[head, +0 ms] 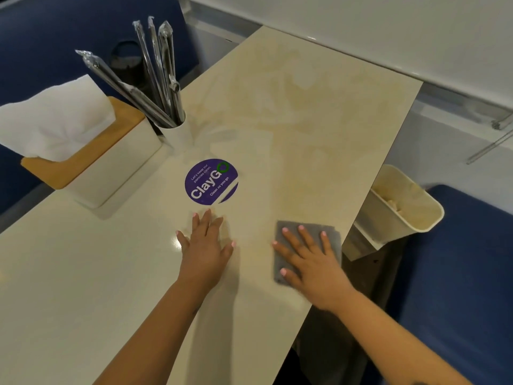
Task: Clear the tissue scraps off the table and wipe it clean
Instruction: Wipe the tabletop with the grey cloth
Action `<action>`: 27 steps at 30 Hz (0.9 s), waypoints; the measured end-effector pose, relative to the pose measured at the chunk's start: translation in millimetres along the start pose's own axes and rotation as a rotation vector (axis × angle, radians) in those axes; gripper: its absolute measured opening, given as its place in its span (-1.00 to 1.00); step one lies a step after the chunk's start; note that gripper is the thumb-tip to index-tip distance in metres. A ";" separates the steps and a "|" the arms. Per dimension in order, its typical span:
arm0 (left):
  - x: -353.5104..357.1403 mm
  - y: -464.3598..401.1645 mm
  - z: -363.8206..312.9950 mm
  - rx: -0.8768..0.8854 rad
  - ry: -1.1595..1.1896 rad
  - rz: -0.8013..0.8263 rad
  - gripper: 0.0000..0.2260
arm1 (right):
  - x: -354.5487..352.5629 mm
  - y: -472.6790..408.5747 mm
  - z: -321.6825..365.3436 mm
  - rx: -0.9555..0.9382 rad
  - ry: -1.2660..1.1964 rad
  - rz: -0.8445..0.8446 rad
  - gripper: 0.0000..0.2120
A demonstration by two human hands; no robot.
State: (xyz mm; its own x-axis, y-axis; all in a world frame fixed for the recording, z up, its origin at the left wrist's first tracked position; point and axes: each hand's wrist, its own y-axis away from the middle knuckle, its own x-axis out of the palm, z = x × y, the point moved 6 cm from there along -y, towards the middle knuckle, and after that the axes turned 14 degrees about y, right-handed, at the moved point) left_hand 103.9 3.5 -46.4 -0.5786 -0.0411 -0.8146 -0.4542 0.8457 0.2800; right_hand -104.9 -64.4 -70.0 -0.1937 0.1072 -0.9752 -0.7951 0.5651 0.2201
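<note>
Cream stone is what we see across nearly the whole table (305, 112), and we find no loose tissue scraps on it, so we judge the clearing part of the task done; what looks like crumpled paper sits inside the small white bin (399, 207) hanging just off the table's right edge, though we cannot make out its contents clearly. We take the wiping to be the step in hand: the grey cloth (305, 245) lies flat on the tabletop near the right edge, and the surface toward the far end shows faint cloudy marks that may be damp streaks or the stone's own pattern, we cannot tell which. Our right hand (308, 259) lies on top of the cloth, fingers straight and spread, pressing it down rather than gripping it. Our left hand (206, 243) rests flat on the bare table just below the round purple sticker (211, 181), fingers also straight and fanned, holding nothing. Both forearms reach in from the near edge. Off to the left stand the tissue box (111, 165) and the cup of wrapped straws (177, 134), and we judge the area around them may yet need a pass
</note>
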 end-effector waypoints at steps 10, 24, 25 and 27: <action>7.7 -28.6 -15.5 -0.050 -0.112 0.048 -0.29 | -11.4 -62.1 3.3 -0.007 -0.024 -0.010 -0.48; 14.0 -69.8 -40.9 -0.065 -0.202 0.142 -0.23 | -13.8 -77.6 -41.1 -0.060 -0.009 -0.010 -0.48; 15.5 -70.2 -40.1 -0.074 -0.201 0.148 -0.22 | -12.2 -67.9 -49.4 -0.088 -0.010 -0.001 -0.48; 17.5 -70.4 -38.7 -0.092 -0.199 0.154 -0.19 | -9.9 -60.0 -77.1 -0.036 0.005 0.022 -0.49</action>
State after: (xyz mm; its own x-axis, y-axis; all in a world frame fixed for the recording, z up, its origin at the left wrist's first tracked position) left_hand 99.6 -77.3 -60.8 -0.5050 0.1981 -0.8401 -0.4358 0.7816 0.4463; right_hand -99.6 -162.4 -71.6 -0.2143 0.1156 -0.9699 -0.8107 0.5328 0.2427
